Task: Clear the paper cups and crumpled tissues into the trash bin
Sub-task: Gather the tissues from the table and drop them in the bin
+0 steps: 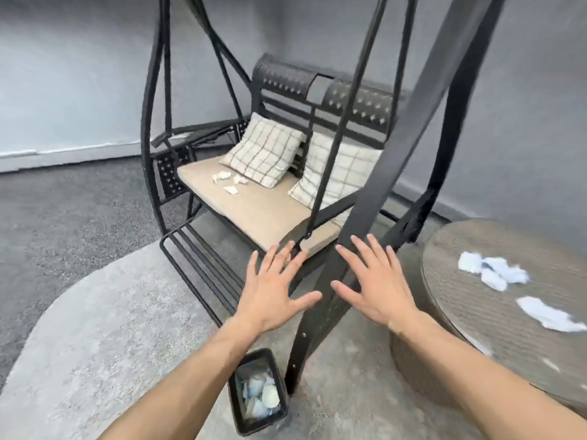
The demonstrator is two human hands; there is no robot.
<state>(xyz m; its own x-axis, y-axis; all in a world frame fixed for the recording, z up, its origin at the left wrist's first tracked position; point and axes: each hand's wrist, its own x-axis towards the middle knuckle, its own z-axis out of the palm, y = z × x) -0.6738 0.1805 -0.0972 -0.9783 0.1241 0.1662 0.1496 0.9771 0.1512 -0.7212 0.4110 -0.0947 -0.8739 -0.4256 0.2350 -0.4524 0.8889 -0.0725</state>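
Left hand (270, 296): held out flat, palm down, fingers spread wide; grip apart and holding nothing.
Right hand (374, 281): likewise flat and palm down just right of the left one, fingers fanned; grip apart and bare.
Trash bin (241, 417): small, dark, rectangular, standing on the floor near the camera, below and between the two forearms, just left of the foot of a swing post.
Bin contents: pale crushed cups (270, 398) and whitish scraps fill the lower part (blurred, so which piece is which cannot be told).
Tissues on the seat (229, 181): three small crumpled white pieces on the tan cushion (254, 214), far from the hands, just in front of the left checked pillow (263, 150).
Tissues on the counter (495, 271): a crumpled white cluster on the round woven counter (476, 312) at right, with one longer piece (546, 315) nearer the camera, apart from the cluster.
Swing frame (368, 198): black metal, its slanted post crossing in front of the seat, with the right hand's fingertips overlapping it in view (contact cannot be told).
Second pillow (343, 173): checked, leaning at the right end of the seat.
Floor: a light grey rug (95, 328) under the swing and bin, darker carpet to the far left.
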